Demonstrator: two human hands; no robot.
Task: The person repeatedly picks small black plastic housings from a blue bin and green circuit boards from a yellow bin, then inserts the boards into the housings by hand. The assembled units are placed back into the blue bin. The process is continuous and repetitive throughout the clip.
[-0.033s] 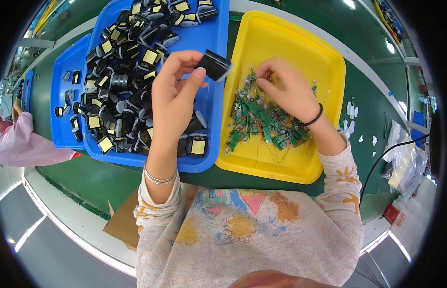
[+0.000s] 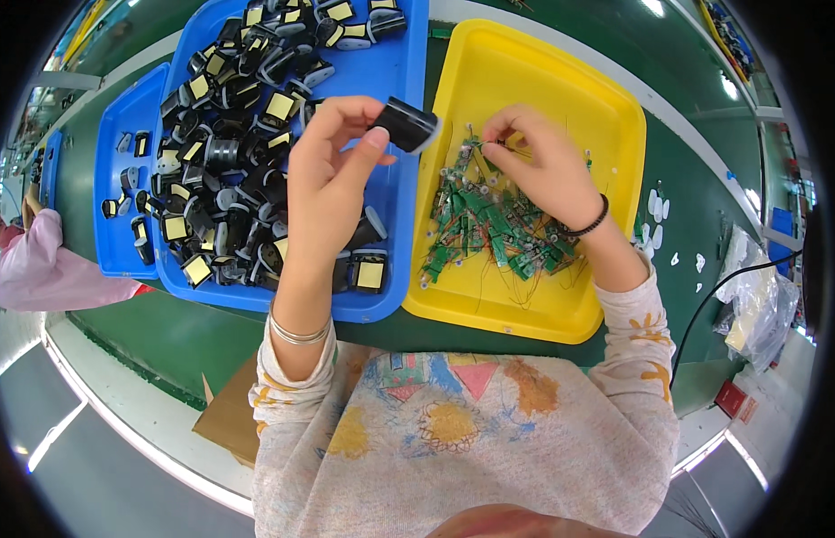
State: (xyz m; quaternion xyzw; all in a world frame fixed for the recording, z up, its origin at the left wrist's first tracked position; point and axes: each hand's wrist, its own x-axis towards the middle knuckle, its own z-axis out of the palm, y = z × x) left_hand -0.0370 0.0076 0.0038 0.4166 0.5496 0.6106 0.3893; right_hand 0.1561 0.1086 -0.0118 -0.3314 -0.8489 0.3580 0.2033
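A small black housing (image 2: 407,123) is held between the thumb and the fingers of the left hand (image 2: 332,184), raised near the upper middle of the frame, above the border between the two trays. The right hand (image 2: 543,170) is closed narrowly on a small green circuit board (image 2: 483,154) with thin wires; the pinch is on the top of the pile of green boards (image 2: 489,224), inside the yellow tray (image 2: 606,108) at the upper right. Many more black housings (image 2: 229,152), some with yellowish faces, are seen in the blue tray (image 2: 404,54) at the upper left, and a second blue tray (image 2: 113,197) lies further left. The board and the housing are not yet joined. Both trays are well filled, so most of the work is judged to remain.
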